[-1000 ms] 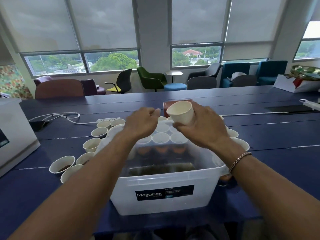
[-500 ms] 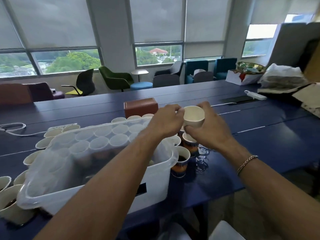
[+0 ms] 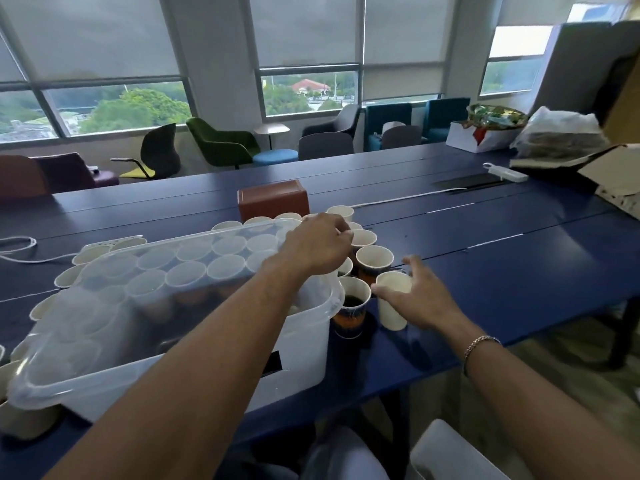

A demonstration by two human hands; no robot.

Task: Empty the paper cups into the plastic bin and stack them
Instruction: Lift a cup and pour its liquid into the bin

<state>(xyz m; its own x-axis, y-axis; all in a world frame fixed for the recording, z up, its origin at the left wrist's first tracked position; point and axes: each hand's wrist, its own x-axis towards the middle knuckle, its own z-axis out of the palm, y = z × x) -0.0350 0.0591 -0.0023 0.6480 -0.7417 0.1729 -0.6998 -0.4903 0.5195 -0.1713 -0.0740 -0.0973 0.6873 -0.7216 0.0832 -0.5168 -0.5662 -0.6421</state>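
The plastic bin [image 3: 304,341] sits on the blue surface [image 3: 519,265] at the near edge, its cloudy walls showing rows of paper cups [image 3: 187,275] behind them. More cups stand along its far side, from 9 o'clock round to 1 o'clock.

The right hand [image 3: 420,301] is at 3 o'clock of the bin, wrapped round a tall white cup [image 3: 393,306] that stands upright on the surface. The thumb lies across the cup's near side and the fingers curve round its far side, with the forefinger lifted above the rim. A bracelet [image 3: 481,344] circles that wrist.

Just beside this cup, between it and the bin wall, stands a patterned cup [image 3: 353,306] with dark liquid in it. At 12 o'clock of the white cup is another cup [image 3: 374,259] with a pale inside.

The left hand [image 3: 318,245] reaches over the bin's far right corner with its fingers curled, the tips at the rim of a cup [image 3: 363,237]; I cannot tell whether they pinch it.

A brown box [image 3: 273,199] stands beyond the cups at 12 o'clock, and a white power strip [image 3: 505,173] lies well apart at 2 o'clock.
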